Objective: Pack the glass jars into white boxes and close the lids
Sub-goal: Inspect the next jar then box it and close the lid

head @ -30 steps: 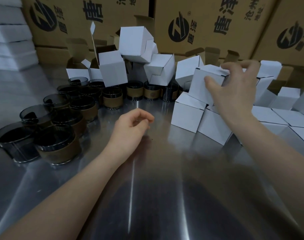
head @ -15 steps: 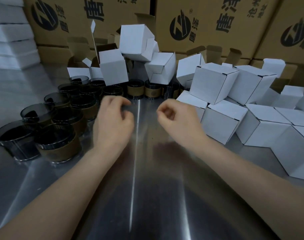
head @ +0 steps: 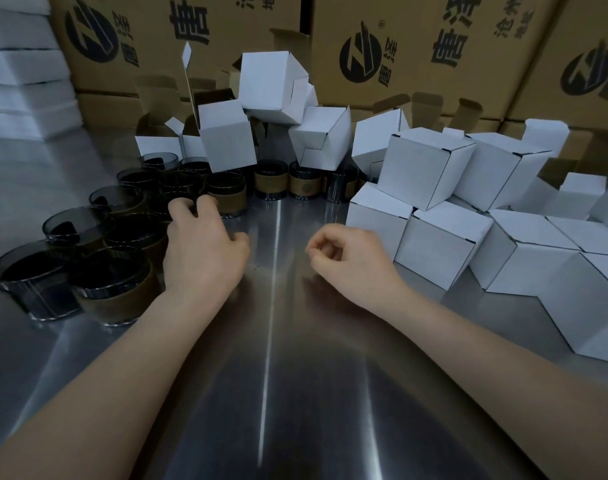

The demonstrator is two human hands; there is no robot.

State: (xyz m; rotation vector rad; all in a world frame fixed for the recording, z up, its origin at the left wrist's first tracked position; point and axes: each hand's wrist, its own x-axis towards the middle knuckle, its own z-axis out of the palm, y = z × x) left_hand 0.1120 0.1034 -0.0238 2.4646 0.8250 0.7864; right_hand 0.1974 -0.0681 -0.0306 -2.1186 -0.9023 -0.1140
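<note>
Several dark glass jars [head: 113,289] with brown bands stand in a cluster at the left and run along the back [head: 271,180]. My left hand [head: 200,251] reaches over the cluster. Its fingertips touch the rims of jars there, its thumb is spread to the right, and it grips nothing. Closed white boxes [head: 437,247] are piled at the right. More white boxes [head: 226,136], some with open flaps, lean in a heap behind the jars. My right hand [head: 347,258] hovers low over the metal table [head: 271,375], curled in a loose fist and holding nothing.
Big brown cartons [head: 416,46] with black print wall off the back. White slabs [head: 15,64] are stacked at the far left. The steel tabletop between my forearms is bare and shiny.
My right hand let go of a white box on the pile and drew back to the middle, curling up. My left hand moved forward and left onto the jars.
</note>
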